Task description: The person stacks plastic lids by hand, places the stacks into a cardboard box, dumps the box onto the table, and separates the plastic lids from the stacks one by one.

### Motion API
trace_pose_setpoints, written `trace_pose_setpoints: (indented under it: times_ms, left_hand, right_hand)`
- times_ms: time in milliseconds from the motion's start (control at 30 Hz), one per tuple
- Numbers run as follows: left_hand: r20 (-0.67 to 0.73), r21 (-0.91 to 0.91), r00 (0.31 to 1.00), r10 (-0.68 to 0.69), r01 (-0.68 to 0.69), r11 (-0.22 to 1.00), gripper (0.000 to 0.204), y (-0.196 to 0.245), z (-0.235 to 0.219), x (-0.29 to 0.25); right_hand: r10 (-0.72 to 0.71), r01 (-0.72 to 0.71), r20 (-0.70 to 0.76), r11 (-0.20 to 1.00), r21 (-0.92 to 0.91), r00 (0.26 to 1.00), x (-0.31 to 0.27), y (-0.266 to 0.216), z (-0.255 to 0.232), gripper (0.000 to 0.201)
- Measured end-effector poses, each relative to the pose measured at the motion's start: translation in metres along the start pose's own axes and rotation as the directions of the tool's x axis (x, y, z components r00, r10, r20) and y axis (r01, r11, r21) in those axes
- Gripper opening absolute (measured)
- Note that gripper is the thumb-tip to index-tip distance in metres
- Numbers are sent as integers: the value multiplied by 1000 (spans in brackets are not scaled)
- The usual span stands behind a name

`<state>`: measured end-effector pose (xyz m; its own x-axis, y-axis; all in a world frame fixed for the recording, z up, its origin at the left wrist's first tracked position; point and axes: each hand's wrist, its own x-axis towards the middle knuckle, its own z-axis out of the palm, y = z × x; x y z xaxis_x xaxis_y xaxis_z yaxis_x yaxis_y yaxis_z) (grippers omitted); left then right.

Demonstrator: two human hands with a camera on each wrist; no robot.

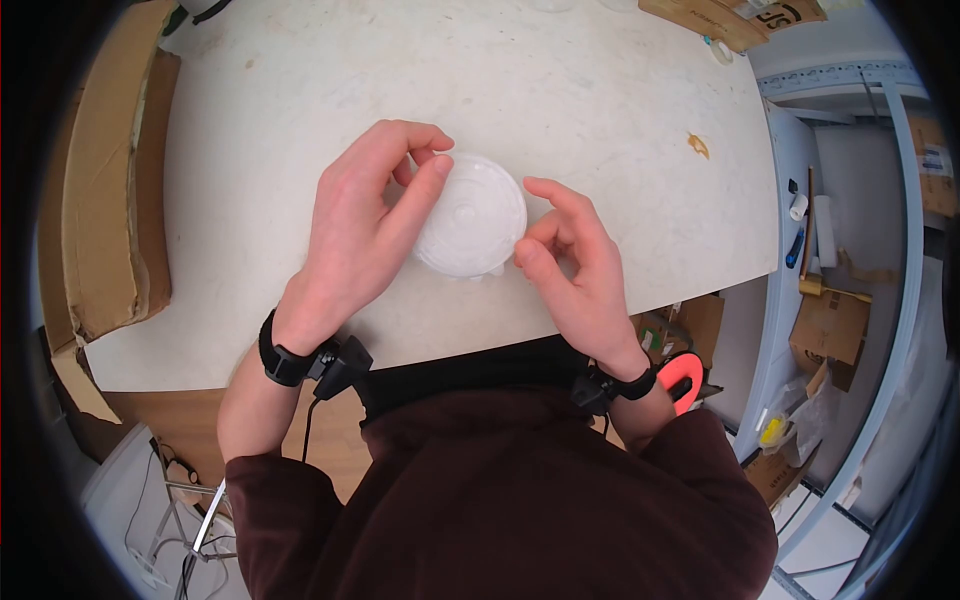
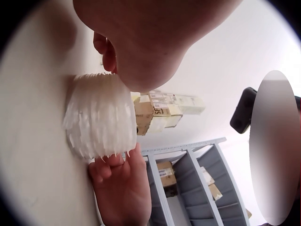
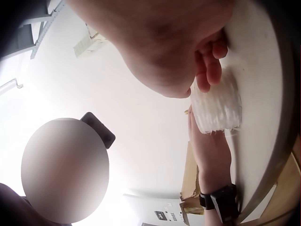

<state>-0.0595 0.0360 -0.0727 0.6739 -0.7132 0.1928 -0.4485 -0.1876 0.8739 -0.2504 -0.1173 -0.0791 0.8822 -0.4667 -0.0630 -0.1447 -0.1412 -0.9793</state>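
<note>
A stack of round translucent white plastic lids (image 1: 470, 220) stands on the white table, its top lid facing up. In the left wrist view the stack (image 2: 101, 117) shows many layered rims with small tabs sticking out. My left hand (image 1: 360, 205) is at the stack's upper left edge, thumb tip overlapping the rim and fingers loosely bent. On the other side my right hand (image 1: 580, 270) has its thumb tip right at the rim and its index finger a little apart from it. Both hands flank the stack with loosely bent fingers.
A long cardboard box (image 1: 125, 190) lies along the table's left side. Another cardboard box (image 1: 705, 22) and a tape roll (image 1: 720, 50) sit at the far right. Grey-blue shelving (image 1: 890, 300) stands beyond the right edge, and a brown stain (image 1: 697, 146) marks the tabletop.
</note>
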Motion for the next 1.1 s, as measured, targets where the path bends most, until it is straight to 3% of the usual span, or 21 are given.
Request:
trace_pose_setpoints:
  times_ms: [400, 467, 567, 800, 833, 867, 1067, 1100]
  left_hand:
    - [35, -23, 999, 11, -10, 1000, 18, -3, 4, -1]
    - [92, -86, 992, -92, 100, 991, 22, 0, 2, -1]
    - [106, -101, 989, -101, 111, 989, 23, 0, 1, -1]
    - [144, -72, 986, -80, 91, 993, 24, 3, -4, 0]
    - [138, -64, 990, 35, -26, 998, 26, -1, -3, -1]
    - [131, -56, 980, 151, -144, 988, 28, -2, -4, 0]
    - [200, -9, 964, 177, -179, 984, 39, 4, -5, -3]
    - [199, -4, 962, 188, -191, 982, 39, 5, -5, -3]
  right_hand:
    - [25, -25, 16, 999, -26, 1000, 5, -3, 1, 48]
    - [25, -24, 14, 999, -41, 1000, 6, -5, 2, 48]
    - [21, -20, 19, 999, -51, 1000, 5, -6, 2, 48]
    - [49, -37, 101, 993, -116, 994, 18, -19, -16, 47]
    - [56, -38, 130, 989, -142, 990, 24, -22, -21, 46]
    - [43, -24, 126, 989, -144, 991, 33, -23, -29, 46]
    - [-201, 202, 44, 892, -404, 979, 145, -29, -71, 31]
    - [-327, 303, 57, 776, -553, 943, 168, -21, -76, 29]
